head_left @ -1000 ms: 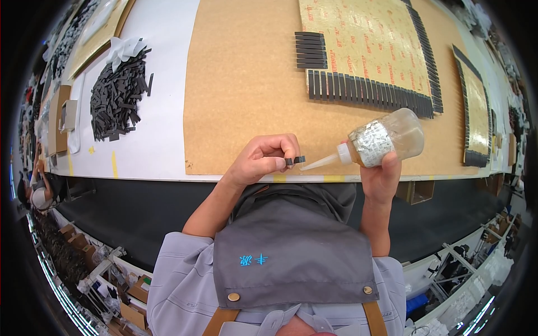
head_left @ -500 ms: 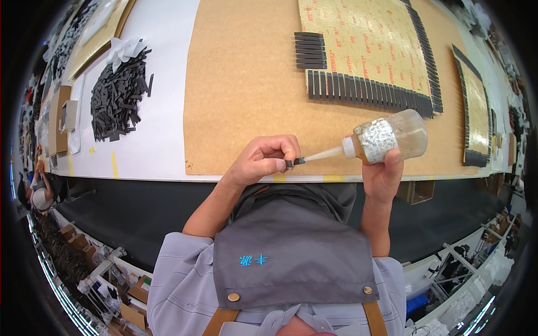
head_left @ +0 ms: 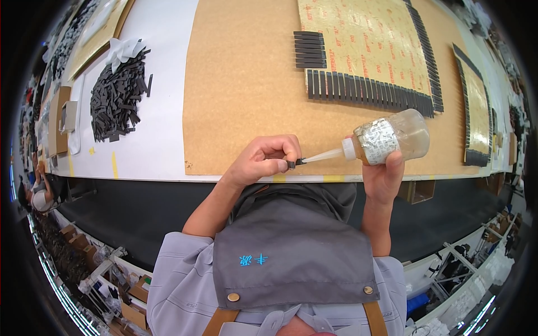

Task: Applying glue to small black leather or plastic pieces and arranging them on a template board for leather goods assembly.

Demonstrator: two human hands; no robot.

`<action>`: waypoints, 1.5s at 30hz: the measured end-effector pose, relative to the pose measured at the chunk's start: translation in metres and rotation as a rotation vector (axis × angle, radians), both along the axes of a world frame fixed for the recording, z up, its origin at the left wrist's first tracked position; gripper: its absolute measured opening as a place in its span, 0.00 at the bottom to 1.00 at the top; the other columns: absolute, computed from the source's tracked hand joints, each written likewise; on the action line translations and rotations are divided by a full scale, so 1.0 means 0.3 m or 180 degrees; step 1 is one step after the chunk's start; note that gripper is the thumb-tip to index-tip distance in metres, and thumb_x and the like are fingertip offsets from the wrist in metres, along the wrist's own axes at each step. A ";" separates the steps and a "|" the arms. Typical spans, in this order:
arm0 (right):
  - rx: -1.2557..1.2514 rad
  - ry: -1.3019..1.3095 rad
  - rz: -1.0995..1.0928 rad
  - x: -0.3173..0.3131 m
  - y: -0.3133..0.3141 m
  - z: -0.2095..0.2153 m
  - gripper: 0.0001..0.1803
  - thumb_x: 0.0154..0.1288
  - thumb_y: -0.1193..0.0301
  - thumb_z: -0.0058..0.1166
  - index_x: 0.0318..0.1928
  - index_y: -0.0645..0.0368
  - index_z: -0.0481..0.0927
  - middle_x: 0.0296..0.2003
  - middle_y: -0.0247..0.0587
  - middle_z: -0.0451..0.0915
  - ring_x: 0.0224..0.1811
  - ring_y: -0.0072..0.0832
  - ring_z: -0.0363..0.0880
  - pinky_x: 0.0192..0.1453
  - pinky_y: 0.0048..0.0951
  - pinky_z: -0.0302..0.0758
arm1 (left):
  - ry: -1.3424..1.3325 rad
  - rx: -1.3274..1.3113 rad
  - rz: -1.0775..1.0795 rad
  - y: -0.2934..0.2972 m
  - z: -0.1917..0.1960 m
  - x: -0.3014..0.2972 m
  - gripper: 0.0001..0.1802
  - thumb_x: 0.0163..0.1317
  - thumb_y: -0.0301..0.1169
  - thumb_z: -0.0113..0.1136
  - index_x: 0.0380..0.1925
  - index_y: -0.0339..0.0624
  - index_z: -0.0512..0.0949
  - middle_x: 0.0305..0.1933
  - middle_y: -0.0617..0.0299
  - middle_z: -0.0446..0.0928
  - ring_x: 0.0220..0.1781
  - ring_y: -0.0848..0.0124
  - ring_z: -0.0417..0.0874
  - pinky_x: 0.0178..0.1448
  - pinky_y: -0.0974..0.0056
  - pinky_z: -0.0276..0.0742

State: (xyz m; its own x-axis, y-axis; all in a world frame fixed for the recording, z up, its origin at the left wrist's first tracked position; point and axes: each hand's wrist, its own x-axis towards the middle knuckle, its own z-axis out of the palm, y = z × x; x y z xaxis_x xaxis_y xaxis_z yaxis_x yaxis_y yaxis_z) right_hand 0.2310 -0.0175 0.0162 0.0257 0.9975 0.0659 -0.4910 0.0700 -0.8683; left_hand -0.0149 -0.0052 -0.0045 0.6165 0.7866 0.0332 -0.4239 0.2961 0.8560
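Between the thumb and fingers of my left hand [head_left: 263,159] is a small black strip [head_left: 298,162], its end sticking out to the right. My right hand [head_left: 384,173] is wrapped round a translucent squeeze bottle [head_left: 412,134] with a silvery, worn label and a white collar. The bottle lies tilted nearly level, and its long thin nozzle [head_left: 325,154] points left, its tip at the strip's end. Whether liquid comes out is too small to see. Beyond the bottle, a yellowish board [head_left: 364,39] has black strips [head_left: 358,88] in rows along its edges.
A heap of loose black strips [head_left: 117,92] lies at the left with a crumpled white piece [head_left: 124,51] on top. Brown sheet [head_left: 241,84] covers the middle of the table. A second strip-edged board [head_left: 475,106] is at the right. Another person [head_left: 42,193] is at far left.
The bottle has shifted very slightly to the right in my right hand. The black strip in my left fingers has turned a little; otherwise both hands stay in place.
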 end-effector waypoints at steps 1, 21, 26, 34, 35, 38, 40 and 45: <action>0.0008 0.0000 -0.0008 -0.004 0.000 0.002 0.37 0.58 0.50 0.53 0.58 0.64 0.61 0.50 0.43 0.71 0.52 0.36 0.73 0.57 0.48 0.71 | 0.0037 0.0049 -0.0021 0.000 -0.001 0.001 0.04 0.48 0.25 0.51 0.24 0.37 0.69 0.30 0.63 0.66 0.33 0.75 0.65 0.37 0.71 0.62; -0.0099 0.0244 -0.0339 0.073 -0.006 -0.038 0.38 0.56 0.47 0.54 0.56 0.63 0.62 0.47 0.44 0.73 0.49 0.38 0.74 0.54 0.46 0.72 | 0.2358 0.0871 0.0742 0.550 0.242 -0.052 0.05 0.52 0.28 0.61 0.25 0.38 0.78 0.24 0.67 0.73 0.30 0.80 0.71 0.34 0.74 0.65; 0.0030 0.0370 -0.0273 0.096 -0.015 -0.044 0.36 0.58 0.48 0.53 0.57 0.63 0.62 0.47 0.44 0.73 0.49 0.38 0.74 0.53 0.47 0.72 | 0.3546 0.1401 -0.0038 0.859 0.191 0.009 0.07 0.49 0.31 0.61 0.21 0.39 0.78 0.22 0.67 0.73 0.26 0.78 0.69 0.32 0.70 0.64; 0.0017 0.0266 -0.0440 0.129 -0.002 -0.044 0.35 0.59 0.50 0.53 0.56 0.65 0.63 0.47 0.44 0.73 0.49 0.37 0.74 0.53 0.46 0.73 | 0.3744 0.1653 -0.0572 0.971 0.101 0.092 0.07 0.48 0.29 0.61 0.18 0.39 0.77 0.19 0.67 0.72 0.25 0.78 0.68 0.31 0.68 0.64; 0.0011 0.0266 -0.0455 0.131 -0.002 -0.047 0.35 0.59 0.50 0.53 0.56 0.65 0.63 0.47 0.44 0.73 0.49 0.37 0.74 0.53 0.46 0.73 | 0.3736 0.1672 -0.0546 0.971 0.104 0.098 0.07 0.48 0.29 0.61 0.18 0.38 0.77 0.19 0.67 0.72 0.24 0.78 0.68 0.31 0.68 0.64; -0.0015 0.0285 -0.0451 0.125 0.001 -0.051 0.35 0.59 0.51 0.53 0.56 0.65 0.63 0.47 0.44 0.73 0.49 0.38 0.74 0.54 0.47 0.73 | 0.3741 0.1715 -0.0516 0.978 0.097 0.099 0.06 0.48 0.29 0.60 0.18 0.38 0.77 0.19 0.67 0.73 0.24 0.77 0.68 0.32 0.68 0.64; -0.0047 0.0287 -0.0427 0.117 0.000 -0.051 0.35 0.59 0.50 0.53 0.56 0.65 0.63 0.48 0.45 0.73 0.49 0.37 0.74 0.54 0.46 0.73 | 0.3772 0.1729 -0.0475 0.970 0.093 0.092 0.06 0.48 0.29 0.60 0.19 0.38 0.77 0.19 0.67 0.73 0.25 0.77 0.69 0.32 0.68 0.65; -0.0097 0.0393 -0.0240 0.117 -0.005 -0.086 0.34 0.60 0.50 0.51 0.57 0.63 0.63 0.49 0.43 0.73 0.51 0.37 0.73 0.55 0.44 0.72 | 0.3664 0.1939 0.0428 0.885 0.117 0.013 0.08 0.49 0.31 0.61 0.24 0.37 0.78 0.24 0.60 0.77 0.28 0.72 0.75 0.35 0.66 0.70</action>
